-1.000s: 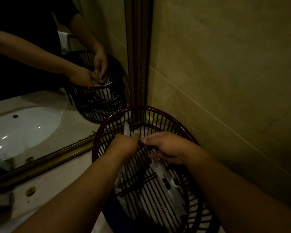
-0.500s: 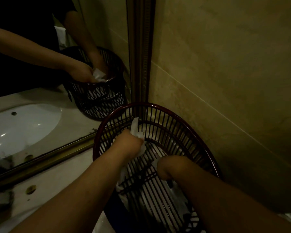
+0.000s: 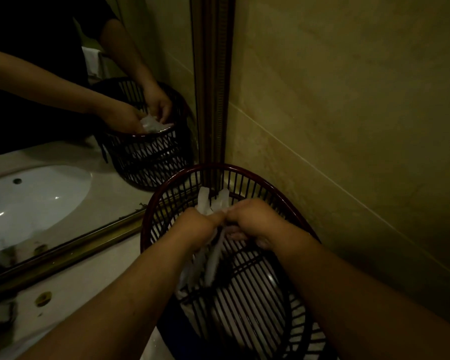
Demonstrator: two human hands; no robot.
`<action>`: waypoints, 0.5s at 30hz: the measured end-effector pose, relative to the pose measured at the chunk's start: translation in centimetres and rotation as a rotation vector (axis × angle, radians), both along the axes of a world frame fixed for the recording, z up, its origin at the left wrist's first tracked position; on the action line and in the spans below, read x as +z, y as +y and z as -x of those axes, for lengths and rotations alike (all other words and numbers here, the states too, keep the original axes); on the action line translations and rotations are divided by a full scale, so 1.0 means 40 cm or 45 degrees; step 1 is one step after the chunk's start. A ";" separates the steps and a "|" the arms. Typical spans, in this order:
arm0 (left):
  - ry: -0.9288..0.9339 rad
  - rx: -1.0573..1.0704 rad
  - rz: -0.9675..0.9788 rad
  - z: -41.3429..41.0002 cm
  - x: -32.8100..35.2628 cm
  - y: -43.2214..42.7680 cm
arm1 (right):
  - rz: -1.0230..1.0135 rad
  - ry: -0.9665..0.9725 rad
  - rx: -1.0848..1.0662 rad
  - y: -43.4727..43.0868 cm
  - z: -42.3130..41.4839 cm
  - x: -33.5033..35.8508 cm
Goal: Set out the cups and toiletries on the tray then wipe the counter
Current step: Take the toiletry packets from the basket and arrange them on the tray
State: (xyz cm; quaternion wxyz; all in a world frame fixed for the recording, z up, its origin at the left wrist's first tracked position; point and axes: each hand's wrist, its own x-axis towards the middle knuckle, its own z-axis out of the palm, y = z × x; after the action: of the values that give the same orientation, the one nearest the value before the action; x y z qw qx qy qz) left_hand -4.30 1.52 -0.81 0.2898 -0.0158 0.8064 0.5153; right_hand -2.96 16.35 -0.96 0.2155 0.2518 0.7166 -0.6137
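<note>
A dark red slatted basket [image 3: 255, 178] stands on the counter in the corner by the mirror. A white plastic bag [image 3: 211, 258] hangs inside it. My left hand [image 3: 200, 227] and my right hand [image 3: 255, 219] meet over the basket's middle, both gripping the bunched top of the bag, whose two white ends [image 3: 213, 201] stick up above my fingers. The lower part of the bag lies against the slats. No cups, toiletries or tray are in view.
A pale counter [image 3: 109, 276] runs left of the basket, with a small round hole [image 3: 43, 298] in it. A gold-framed mirror [image 3: 63, 245] behind reflects a white sink, my arms and the basket. A tiled wall [image 3: 348, 126] closes the right side.
My right hand has risen from deep in the basket to meet my left hand. Both now pinch the bag's top together, and the bag's ends stand higher.
</note>
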 end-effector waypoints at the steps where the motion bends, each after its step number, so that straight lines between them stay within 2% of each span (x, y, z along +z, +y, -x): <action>1: -0.052 0.055 -0.068 0.003 -0.006 -0.003 | 0.198 0.032 -0.087 0.002 -0.001 -0.002; 3: -0.107 0.128 -0.150 0.002 -0.008 -0.009 | 0.421 0.082 -0.144 0.001 -0.010 0.006; 5: -0.136 0.187 -0.211 0.000 -0.010 -0.010 | 0.466 0.087 -0.194 0.002 -0.008 0.003; 9: -0.172 0.233 -0.186 0.000 -0.012 -0.004 | 0.401 0.069 -0.256 -0.007 -0.006 -0.012; 15: -0.004 0.175 0.107 0.011 -0.017 0.003 | 0.206 0.137 -0.236 -0.009 -0.005 -0.028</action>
State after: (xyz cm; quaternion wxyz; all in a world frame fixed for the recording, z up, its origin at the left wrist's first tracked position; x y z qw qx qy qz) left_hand -4.75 1.62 -1.48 0.2540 -0.0842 0.8239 0.4996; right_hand -2.74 15.99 -2.09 0.1387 0.2654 0.6488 -0.6995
